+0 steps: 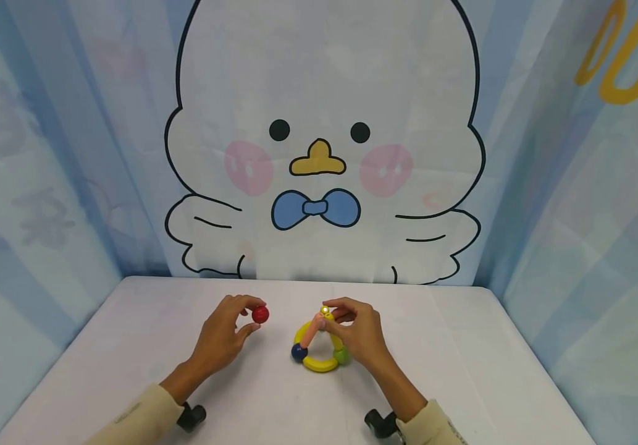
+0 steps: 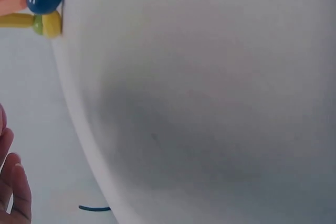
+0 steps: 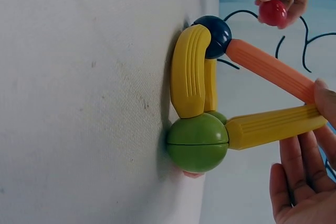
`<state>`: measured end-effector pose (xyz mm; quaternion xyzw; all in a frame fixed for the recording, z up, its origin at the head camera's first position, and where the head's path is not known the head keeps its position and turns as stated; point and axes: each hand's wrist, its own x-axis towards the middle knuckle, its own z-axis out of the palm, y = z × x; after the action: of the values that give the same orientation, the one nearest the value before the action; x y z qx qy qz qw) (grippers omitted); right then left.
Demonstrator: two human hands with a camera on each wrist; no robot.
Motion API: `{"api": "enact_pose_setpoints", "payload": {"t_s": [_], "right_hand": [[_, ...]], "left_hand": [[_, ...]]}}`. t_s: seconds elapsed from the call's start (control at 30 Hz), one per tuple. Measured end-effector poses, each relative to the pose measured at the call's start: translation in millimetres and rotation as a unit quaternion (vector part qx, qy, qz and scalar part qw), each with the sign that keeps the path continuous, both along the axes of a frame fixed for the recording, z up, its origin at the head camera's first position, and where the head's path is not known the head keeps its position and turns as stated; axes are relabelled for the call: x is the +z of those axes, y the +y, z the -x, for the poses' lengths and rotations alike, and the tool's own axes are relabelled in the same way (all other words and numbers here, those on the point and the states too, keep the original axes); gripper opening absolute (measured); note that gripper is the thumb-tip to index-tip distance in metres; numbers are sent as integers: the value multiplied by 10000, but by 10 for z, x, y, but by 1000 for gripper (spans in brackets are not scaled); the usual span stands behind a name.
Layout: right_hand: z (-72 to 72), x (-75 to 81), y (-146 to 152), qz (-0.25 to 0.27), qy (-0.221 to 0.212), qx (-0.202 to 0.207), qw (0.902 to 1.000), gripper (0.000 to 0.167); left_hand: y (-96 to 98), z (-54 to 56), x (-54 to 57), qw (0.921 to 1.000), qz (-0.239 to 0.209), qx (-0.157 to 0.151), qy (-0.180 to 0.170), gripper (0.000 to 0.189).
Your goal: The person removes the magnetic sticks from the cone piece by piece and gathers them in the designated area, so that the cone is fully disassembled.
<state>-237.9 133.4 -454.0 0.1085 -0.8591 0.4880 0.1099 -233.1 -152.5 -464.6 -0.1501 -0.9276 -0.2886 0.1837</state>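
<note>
My left hand (image 1: 220, 339) pinches a red ball (image 1: 260, 314) between thumb and fingers, held above the table to the left of a toy frame of balls and rods. Curved yellow pieces (image 1: 320, 366) form a ring at its base, joined by a dark blue ball (image 3: 212, 36) and a green ball (image 3: 197, 143). From the blue ball an orange rod (image 3: 270, 70) slants up; a straight yellow rod (image 3: 273, 126) rises from the green one. Where the rods meet at the top, my right hand (image 1: 362, 330) pinches their ends, partly hiding them. The left wrist view catches only fingers (image 2: 21, 190) at its edge.
The frame stands on a white table (image 1: 441, 371), whose far edge meets a curtain (image 1: 319, 80) printed with a cartoon bird. More pale blue curtain hangs at both sides. Black wrist mounts (image 1: 191, 417) sit beneath both sleeves.
</note>
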Motion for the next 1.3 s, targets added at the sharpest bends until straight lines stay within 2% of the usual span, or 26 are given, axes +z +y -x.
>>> {"api": "enact_pose_setpoints", "payload": {"t_s": [0.3, 0.6, 0.93, 1.13, 1.3], "right_hand": [[-5, 8, 13, 63, -35, 37, 10000, 31], [5, 2, 10, 13, -73, 34, 10000, 31], [5, 8, 1, 104, -139, 29, 9998, 31], [4, 12, 4, 105, -138, 7, 9998, 30], [0, 11, 6, 60, -146, -16, 9999, 31]], "left_hand": [[-235, 13, -52, 9983, 227, 26, -544, 50], [-450, 41, -61, 9927, 471, 17, -1112, 41], [-582, 88, -104, 9892, 744, 36, -1265, 39], [-598, 108, -133, 9859, 780, 86, -1477, 39], [-594, 109, -123, 9855, 767, 91, -1513, 41]]}}
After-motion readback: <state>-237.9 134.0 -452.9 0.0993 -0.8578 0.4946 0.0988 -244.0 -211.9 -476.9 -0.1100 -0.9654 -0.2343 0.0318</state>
